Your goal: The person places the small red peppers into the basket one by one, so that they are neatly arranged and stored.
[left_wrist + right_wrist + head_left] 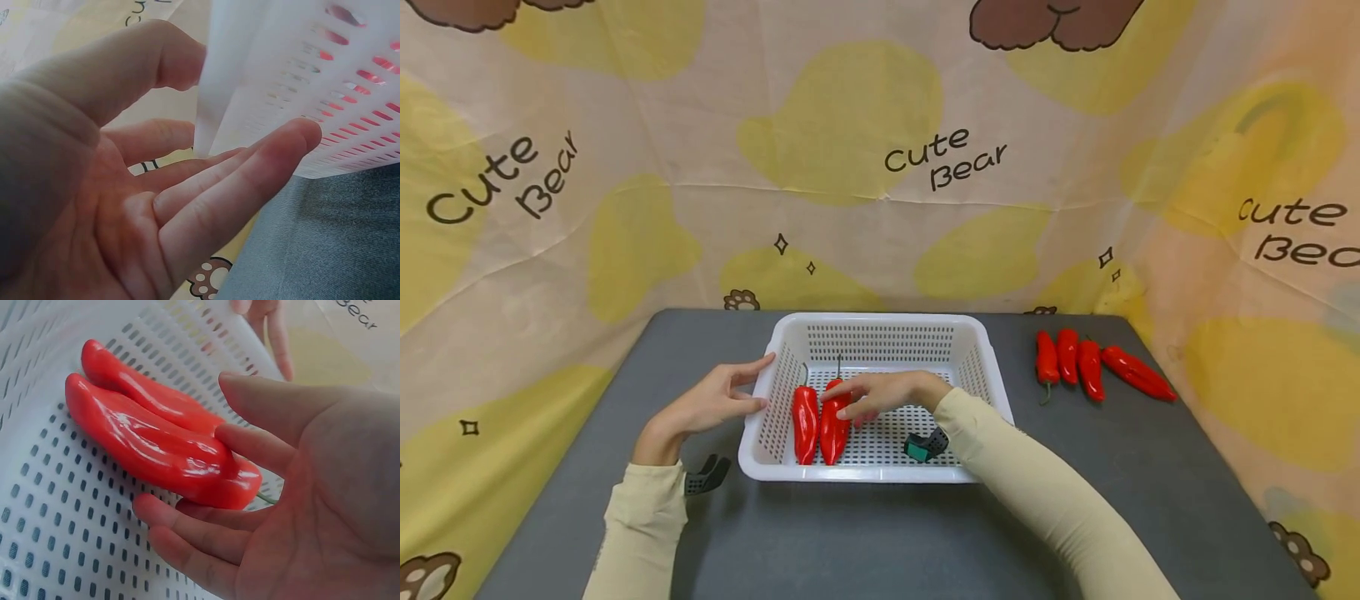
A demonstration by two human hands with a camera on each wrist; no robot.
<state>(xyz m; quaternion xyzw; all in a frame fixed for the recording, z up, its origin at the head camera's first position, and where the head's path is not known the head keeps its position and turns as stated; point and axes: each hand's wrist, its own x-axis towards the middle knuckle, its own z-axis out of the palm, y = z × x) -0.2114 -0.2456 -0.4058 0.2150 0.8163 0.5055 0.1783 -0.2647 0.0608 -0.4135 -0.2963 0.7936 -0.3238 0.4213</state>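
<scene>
A white perforated basket (880, 472) holds two glossy red chili peppers, lying side by side near its left end. My right hand (880, 393) reaches over the inner red pepper (162, 450), its fingers loosely spread along the stem end. In the right wrist view, the thumb stands apart from that pepper. The other red pepper (805, 423) lies just to its left. At the basket's left side is my left hand (718, 396), with fingers extended against the rim and outer wall. No object lies in its palm (119, 231).
Several more red peppers (1090, 367) lie on the grey table (865, 542) to the right of the basket. A patterned cloth (850, 167) hangs behind and along the sides. Dark bands with camera mounts sit at both wrists.
</scene>
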